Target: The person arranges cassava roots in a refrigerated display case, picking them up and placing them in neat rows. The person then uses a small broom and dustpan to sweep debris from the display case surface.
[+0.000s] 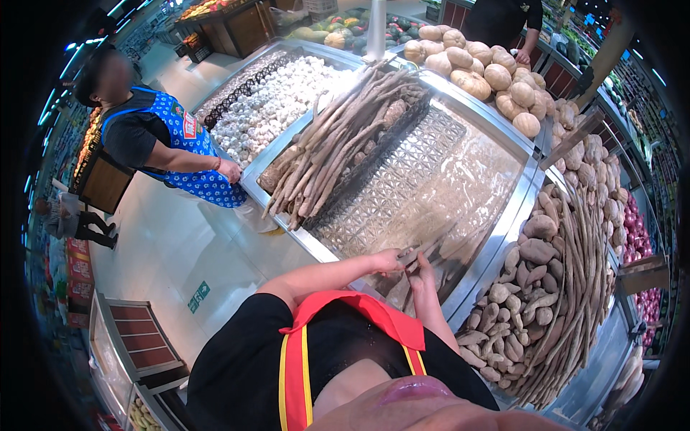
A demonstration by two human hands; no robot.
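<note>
My left hand (387,261) and my right hand (422,276) are close together over the near end of a metal-edged display bin (491,243). Both grip a few long brown roots (414,256), which look like Chinese yams; motion blur hides how many. More dark, blurred roots seem to lie in the bin beside my right hand. Perforated plastic crate panels (399,178) and a dirt-streaked surface (474,172) line the bin. Along its left side, a heap of long yams (334,156) lies over thicker tubers (281,164).
Garlic bulbs (280,108) fill the bin beyond the yams. Pumpkins (496,75) are piled far right; sweet potatoes (536,253) and more yams (579,291) lie at right. A co-worker in a blue apron (188,145) stands left, hand on the bin's edge. Another person (498,21) stands behind the pumpkins.
</note>
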